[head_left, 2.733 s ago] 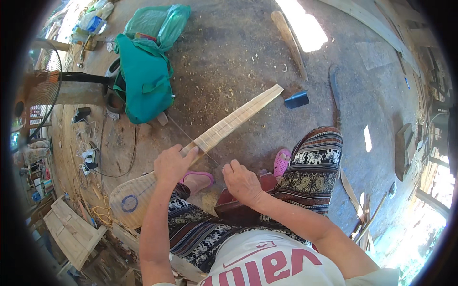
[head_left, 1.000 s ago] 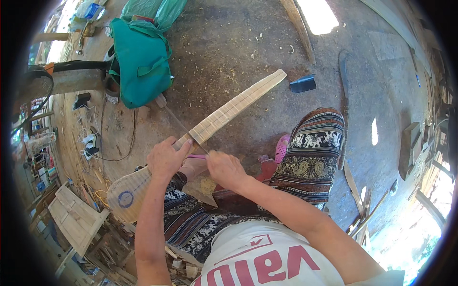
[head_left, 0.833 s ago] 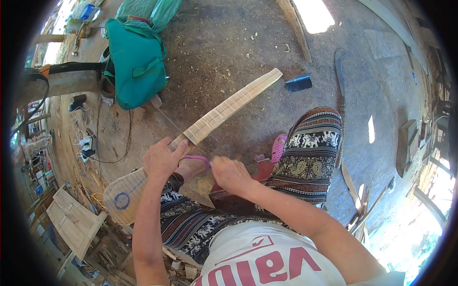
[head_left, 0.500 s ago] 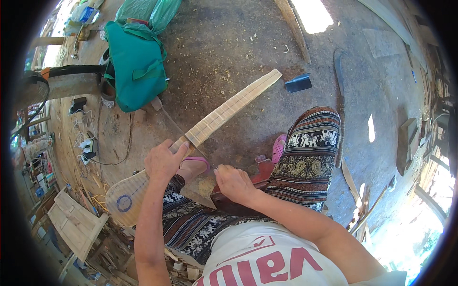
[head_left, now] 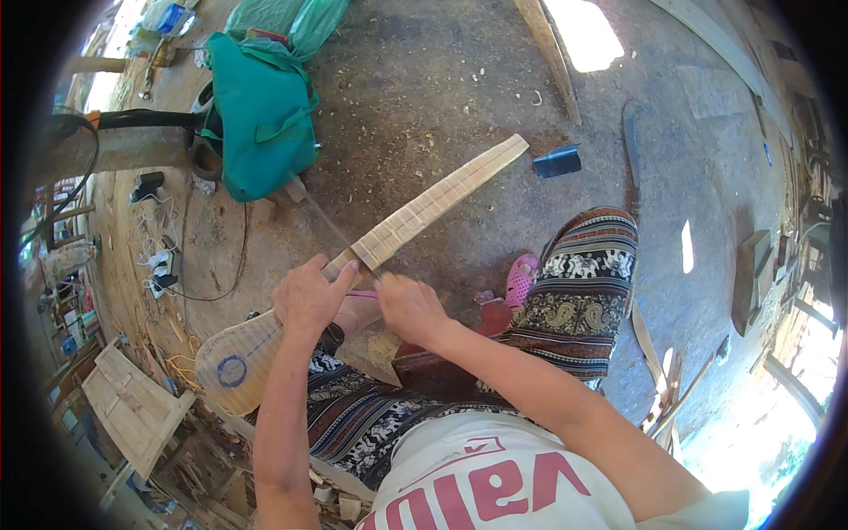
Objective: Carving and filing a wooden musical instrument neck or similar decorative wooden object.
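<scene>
Head view: left hand [head_left: 305, 296] clamps fingers round wooden piece [head_left: 443, 200]; right hand [head_left: 412, 307] looks pinched on thin blade [head_left: 329, 225]; blade skipping sideways could cut left hand.

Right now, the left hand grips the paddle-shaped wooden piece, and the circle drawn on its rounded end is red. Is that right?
Not quite: in the head view, the drawn circle is blue. The left hand does grip the paddle-shaped wooden piece.
</scene>
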Demonstrator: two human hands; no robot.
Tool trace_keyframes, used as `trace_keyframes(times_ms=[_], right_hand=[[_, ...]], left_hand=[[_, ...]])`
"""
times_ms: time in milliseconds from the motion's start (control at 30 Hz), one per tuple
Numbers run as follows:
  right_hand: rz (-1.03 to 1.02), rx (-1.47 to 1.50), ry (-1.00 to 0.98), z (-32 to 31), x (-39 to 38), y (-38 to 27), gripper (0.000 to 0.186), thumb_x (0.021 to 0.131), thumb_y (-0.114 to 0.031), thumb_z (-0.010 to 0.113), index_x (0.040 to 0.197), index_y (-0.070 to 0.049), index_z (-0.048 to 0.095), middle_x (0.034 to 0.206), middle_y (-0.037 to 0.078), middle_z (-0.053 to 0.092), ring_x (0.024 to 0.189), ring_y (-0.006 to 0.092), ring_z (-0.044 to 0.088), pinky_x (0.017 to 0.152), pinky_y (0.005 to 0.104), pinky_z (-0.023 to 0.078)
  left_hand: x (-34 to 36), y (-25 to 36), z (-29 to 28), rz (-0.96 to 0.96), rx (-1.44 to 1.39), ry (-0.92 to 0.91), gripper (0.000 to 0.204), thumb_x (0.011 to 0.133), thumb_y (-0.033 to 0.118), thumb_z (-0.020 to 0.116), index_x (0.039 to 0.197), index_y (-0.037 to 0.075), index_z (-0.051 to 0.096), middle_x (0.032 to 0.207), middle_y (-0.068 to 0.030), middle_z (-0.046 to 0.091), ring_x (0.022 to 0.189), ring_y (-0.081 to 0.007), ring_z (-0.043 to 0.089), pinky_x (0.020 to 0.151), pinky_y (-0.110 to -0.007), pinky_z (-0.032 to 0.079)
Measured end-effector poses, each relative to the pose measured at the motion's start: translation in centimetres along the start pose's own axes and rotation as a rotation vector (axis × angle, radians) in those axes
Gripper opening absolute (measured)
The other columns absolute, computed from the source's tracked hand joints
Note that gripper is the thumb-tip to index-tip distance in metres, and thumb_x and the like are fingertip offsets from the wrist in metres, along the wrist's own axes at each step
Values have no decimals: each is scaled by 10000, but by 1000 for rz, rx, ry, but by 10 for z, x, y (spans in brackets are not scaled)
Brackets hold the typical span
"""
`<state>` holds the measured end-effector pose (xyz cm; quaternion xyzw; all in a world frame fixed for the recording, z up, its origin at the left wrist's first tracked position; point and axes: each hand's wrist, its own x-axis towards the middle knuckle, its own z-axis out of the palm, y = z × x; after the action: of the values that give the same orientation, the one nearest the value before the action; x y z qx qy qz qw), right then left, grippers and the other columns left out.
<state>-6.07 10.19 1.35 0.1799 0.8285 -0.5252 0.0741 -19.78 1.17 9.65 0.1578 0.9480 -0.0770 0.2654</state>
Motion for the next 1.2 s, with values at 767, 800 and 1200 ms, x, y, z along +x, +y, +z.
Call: trace_keyframes(times_ms=[767, 800, 1200], right_hand=[[-37, -28, 69, 4, 7, -8, 278, 971, -246, 450, 843, -18, 542, 780, 263, 630, 740, 459, 622, 674, 547, 499], [-39, -33, 73, 6, 8, -7, 278, 971, -246, 450, 843, -18, 542, 780, 263, 630, 740, 459, 622, 674, 547, 499], [-9, -42, 58, 2, 23, -13, 306, 976, -258, 438, 845, -7, 555, 782, 262, 636, 760, 474, 618, 685, 552, 491]], left_hand=[[-2, -8, -11, 5, -72, -8, 507, 793, 562, 604, 896, 76, 707, 856, -189, 698, 862, -355, 671, 750, -440, 513], [-3, -6, -11, 8, -77, -4, 507, 793, 562, 604, 896, 76, 707, 856, -189, 698, 862, -355, 671, 750, -440, 513], [-4, -9, -6, 31, -113, 14, 513, 784, 565, 609, 890, 73, 711, 855, -191, 698, 867, -352, 673, 761, -438, 509]])
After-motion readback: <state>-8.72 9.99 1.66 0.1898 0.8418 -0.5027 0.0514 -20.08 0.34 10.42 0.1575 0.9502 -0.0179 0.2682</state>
